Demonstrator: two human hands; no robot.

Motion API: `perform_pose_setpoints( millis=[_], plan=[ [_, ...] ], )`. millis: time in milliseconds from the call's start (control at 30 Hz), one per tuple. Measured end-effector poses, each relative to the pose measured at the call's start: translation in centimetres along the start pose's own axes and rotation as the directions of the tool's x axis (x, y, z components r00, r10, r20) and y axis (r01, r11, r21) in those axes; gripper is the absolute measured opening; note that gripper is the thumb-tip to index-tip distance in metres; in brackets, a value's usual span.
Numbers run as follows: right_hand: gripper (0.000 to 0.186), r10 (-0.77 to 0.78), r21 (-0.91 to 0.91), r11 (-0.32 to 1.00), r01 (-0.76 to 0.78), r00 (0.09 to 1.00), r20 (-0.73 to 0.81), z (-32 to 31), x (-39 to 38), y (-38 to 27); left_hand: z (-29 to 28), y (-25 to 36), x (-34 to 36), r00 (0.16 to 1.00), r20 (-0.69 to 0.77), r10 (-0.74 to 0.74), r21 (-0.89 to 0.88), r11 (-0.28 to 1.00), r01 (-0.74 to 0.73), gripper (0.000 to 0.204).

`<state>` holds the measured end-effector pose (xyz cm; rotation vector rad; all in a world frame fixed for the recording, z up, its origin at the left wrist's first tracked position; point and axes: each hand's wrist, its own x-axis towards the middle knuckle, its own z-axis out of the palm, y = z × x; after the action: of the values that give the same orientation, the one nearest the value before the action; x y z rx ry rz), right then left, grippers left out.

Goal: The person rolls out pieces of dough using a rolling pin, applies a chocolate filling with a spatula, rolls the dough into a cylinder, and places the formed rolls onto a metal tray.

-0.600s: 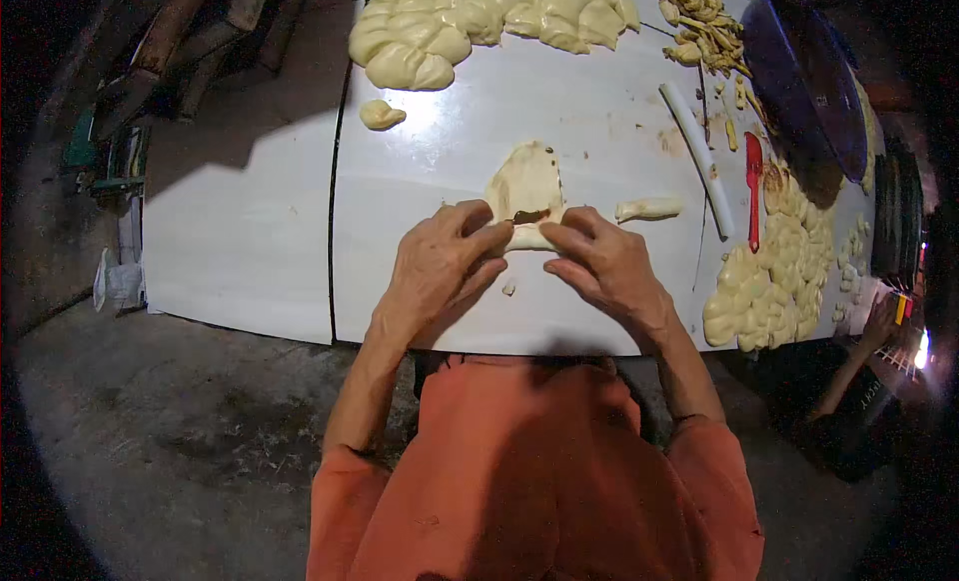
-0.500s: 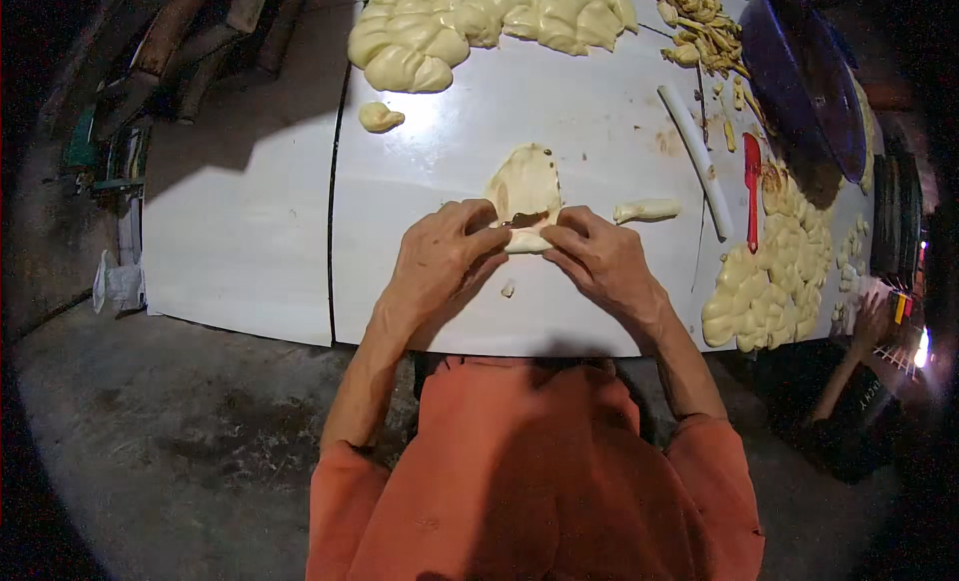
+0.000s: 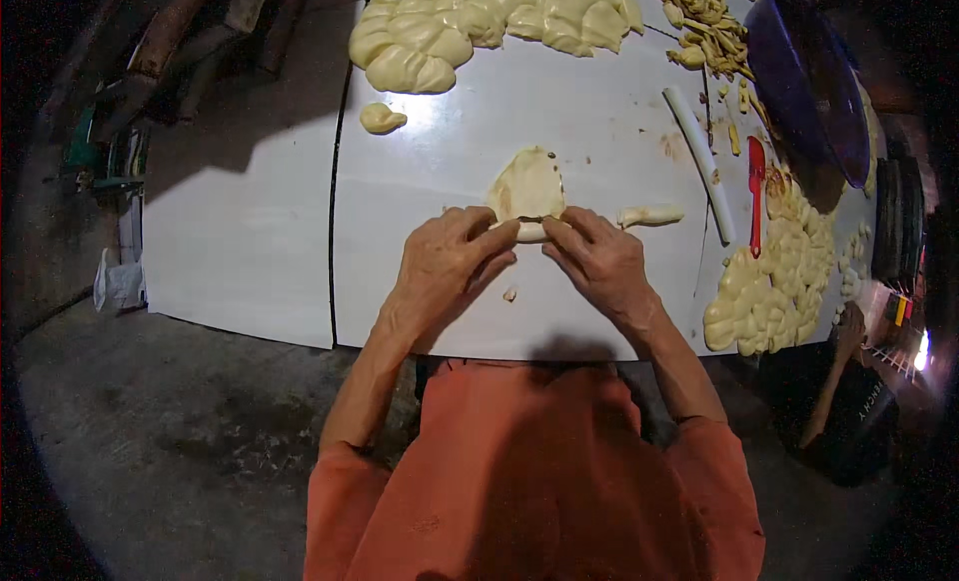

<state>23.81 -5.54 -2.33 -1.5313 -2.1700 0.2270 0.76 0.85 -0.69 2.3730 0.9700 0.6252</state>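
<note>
A flattened oval of pale dough [image 3: 524,181] lies on the white work surface [image 3: 420,161], its near end folded into a short roll [image 3: 529,233]. My left hand [image 3: 450,253] has its thumb and curled fingers closed on the roll's left end. My right hand [image 3: 594,256] grips the other end with bent fingers. A finished-looking dough roll [image 3: 649,215] rests to the right of my right hand, and a small scrap [image 3: 510,295] lies below the roll between my wrists.
Dough pieces [image 3: 410,41] spread along the back and at the right [image 3: 759,301]. A small lump [image 3: 382,118], white rod [image 3: 699,166], red spatula [image 3: 755,196], pile of strips [image 3: 704,31] and purple tub [image 3: 804,91] are around. Another person's arm [image 3: 839,371] shows at far right.
The near edge of the dough has been rolled over, so the dark filling seen earlier is now mostly covered. The other person's arm at the right has moved down slightly.
</note>
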Motion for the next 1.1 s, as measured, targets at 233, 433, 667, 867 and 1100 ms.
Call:
perform_pose_setpoints(
  millis=[233, 433, 667, 867, 1100],
  plan=[
    [0.024, 0.067, 0.027, 0.997, -0.067, 0.998, -0.002, 0.2, 0.7, 0.7, 0.5, -0.9, 0.3, 0.997, -0.071, -0.032, 0.092, 0.995, 0.038, 0.033],
    [0.027, -0.040, -0.014, 0.999, 0.040, 0.999, -0.012, 0.3, 0.2, 0.8, 0.7, -1.5, 0.3, 1.000, 0.006, 0.008, 0.066, 0.998, -0.009, 0.032],
    [0.016, 0.294, 0.062, 0.953, -0.297, 0.955, 0.046, 0.5, 1.9, 1.0, 0.4, -1.5, 1.2, 0.977, -0.095, -0.193, -0.046, 0.981, 0.189, 0.023],
    [0.017, 0.116, -0.068, 0.990, -0.125, 0.986, -0.121, 1.3, 1.7, 0.4, 0.8, -1.8, 0.3, 0.994, -0.112, -0.013, 0.078, 0.997, 0.022, 0.022],
    [0.034, 0.227, 0.003, 0.974, -0.227, 0.973, -0.031, -0.7, 2.9, 0.5, 0.2, -1.5, 2.1, 0.992, -0.079, -0.094, 0.136, 0.985, 0.104, 0.041]
  ],
)
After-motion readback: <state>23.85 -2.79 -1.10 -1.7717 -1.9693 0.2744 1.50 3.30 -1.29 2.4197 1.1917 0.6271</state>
